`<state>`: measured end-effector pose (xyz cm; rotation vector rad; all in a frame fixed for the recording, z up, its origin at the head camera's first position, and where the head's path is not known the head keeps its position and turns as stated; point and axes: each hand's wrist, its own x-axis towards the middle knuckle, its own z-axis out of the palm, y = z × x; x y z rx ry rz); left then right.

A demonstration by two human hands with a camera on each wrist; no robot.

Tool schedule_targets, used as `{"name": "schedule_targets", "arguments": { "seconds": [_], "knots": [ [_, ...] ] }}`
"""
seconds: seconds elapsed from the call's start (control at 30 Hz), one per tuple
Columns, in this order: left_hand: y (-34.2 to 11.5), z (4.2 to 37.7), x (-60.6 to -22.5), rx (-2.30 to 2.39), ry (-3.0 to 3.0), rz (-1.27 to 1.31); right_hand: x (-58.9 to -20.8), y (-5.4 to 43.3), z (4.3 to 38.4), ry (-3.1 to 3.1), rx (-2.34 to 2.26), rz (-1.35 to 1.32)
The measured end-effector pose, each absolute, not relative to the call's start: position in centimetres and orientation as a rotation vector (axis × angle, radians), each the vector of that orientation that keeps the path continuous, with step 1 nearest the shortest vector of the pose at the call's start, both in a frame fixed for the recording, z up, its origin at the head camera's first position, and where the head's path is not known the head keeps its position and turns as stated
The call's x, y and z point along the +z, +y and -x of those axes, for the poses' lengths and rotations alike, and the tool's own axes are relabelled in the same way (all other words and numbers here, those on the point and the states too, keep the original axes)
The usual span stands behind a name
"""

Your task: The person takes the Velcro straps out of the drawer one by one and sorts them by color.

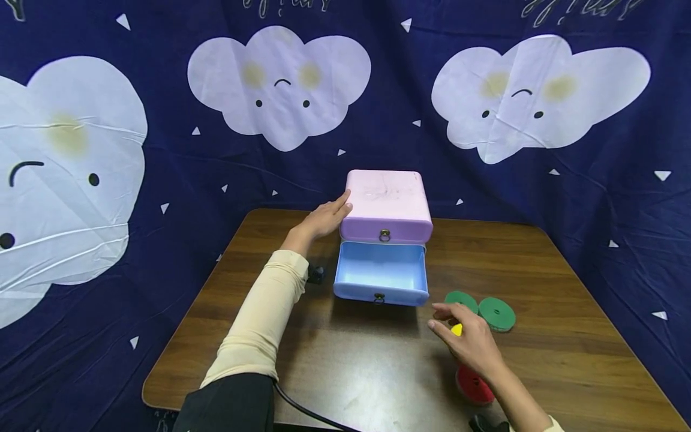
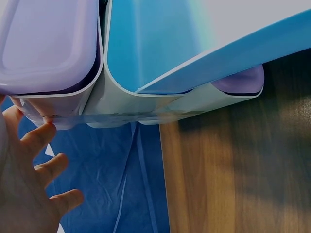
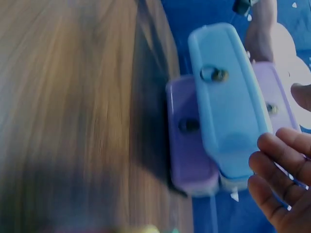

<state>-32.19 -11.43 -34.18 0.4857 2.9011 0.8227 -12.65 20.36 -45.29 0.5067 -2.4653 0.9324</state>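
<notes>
In the head view, the person's left hand (image 1: 324, 219) lies with straightened fingers against the left side of a drawer box (image 1: 391, 195), which stands on the worktop (image 1: 545, 360) just right of that hand. The blue drawer (image 1: 402, 295) is pulled out, to the right of the left hand and nearer the person. The right hand (image 1: 471, 337) is loosely open, near the drawer's right front corner. Two green discs (image 1: 498, 313) lie just beyond it, a yellow piece (image 1: 457, 329) shows between its thumb and fingers, mostly hidden, and a red disc (image 1: 476, 384) sits below it, beside the wrist.

In the left wrist view, the left hand's fingers are spread, fingertips at the box's wall; a purple drawer (image 2: 48, 46) is beside them.

In the right wrist view, the right hand is open and holds nothing, its fingers overlapping the blue drawer's front in the picture; whether they touch cannot be told.
</notes>
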Motion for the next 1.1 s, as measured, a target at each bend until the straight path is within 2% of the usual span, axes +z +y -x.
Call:
{"name": "schedule_targets", "arguments": {
  "seconds": [0.33,0.57,0.8,1.1],
  "knots": [
    [-11.4,32.4,-34.3,0.829,2.897,-0.469,-46.0,14.9,14.9,-2.611,1.325,-0.282],
    [-11.6,32.1,-34.1,0.836,2.888,-0.449,-48.2,12.1,16.1,-2.587,1.773,-0.098],
    [-11.5,32.2,-34.2,0.829,2.884,-0.446,-50.2,10.3,16.7,-2.548,1.866,0.013],
    [-11.4,32.3,-34.4,0.844,2.901,-0.457,-50.2,9.1,17.1,-2.467,1.992,0.168]
  ]
}}
